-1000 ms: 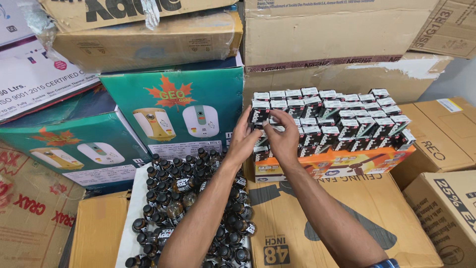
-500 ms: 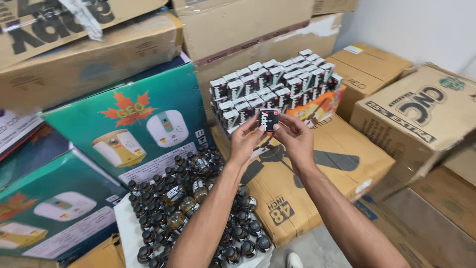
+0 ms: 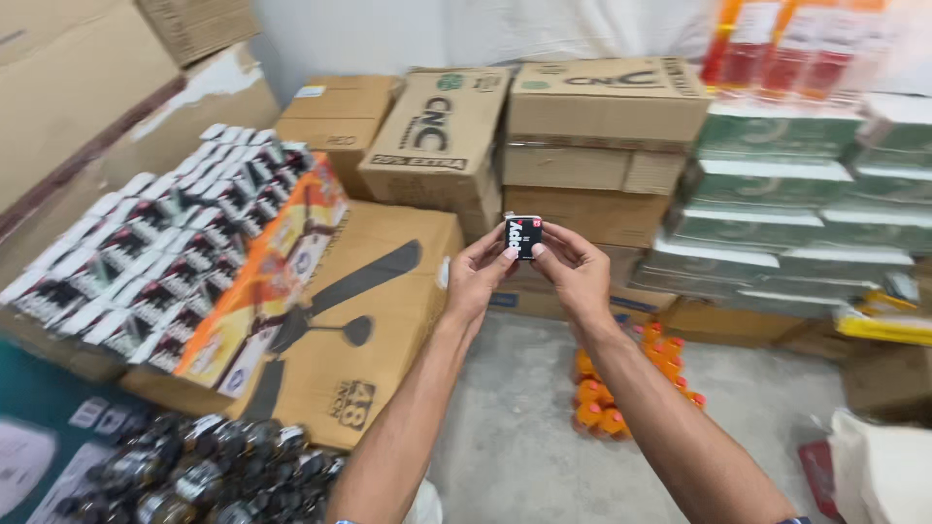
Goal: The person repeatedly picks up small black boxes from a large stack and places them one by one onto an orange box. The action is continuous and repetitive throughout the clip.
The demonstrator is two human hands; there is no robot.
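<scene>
Head view, single frame. Both bare hands raised in mid-frame, above the concrete floor (image 3: pixel 524 427).

Left hand (image 3: pixel 478 277): fingers curled, thumb and fingertips pinching the left edge of a small black box (image 3: pixel 523 237). Grip clenched on the box.

Right hand (image 3: pixel 575 272): thumb and fingertips on the right edge and lower corner of the same box. Grip likewise grasping it. The box is held upright between the two hands, printed face toward the camera, clear of every surface, in front of a stack of brown cartons (image 3: pixel 602 146).

Left of the hands: a large flat brown carton with a ceiling-fan drawing (image 3: pixel 369 311). An orange flat box (image 3: pixel 272 281) lies on it, tilted, carrying rows of small black-and-white boxes (image 3: pixel 165 243) packed side by side.

Lower left corner: a heap of small dark bottles (image 3: pixel 214 466), blurred, beside a teal carton (image 3: pixel 49 427).

Below the right forearm: a cluster of small orange bottles (image 3: pixel 607 388) standing on the floor.

Right side: stacked green-and-white flat cartons (image 3: pixel 777 194); orange and white packs (image 3: pixel 796 49) above them, blurred. White sack (image 3: pixel 883 466) at lower right, only partly in frame.
</scene>
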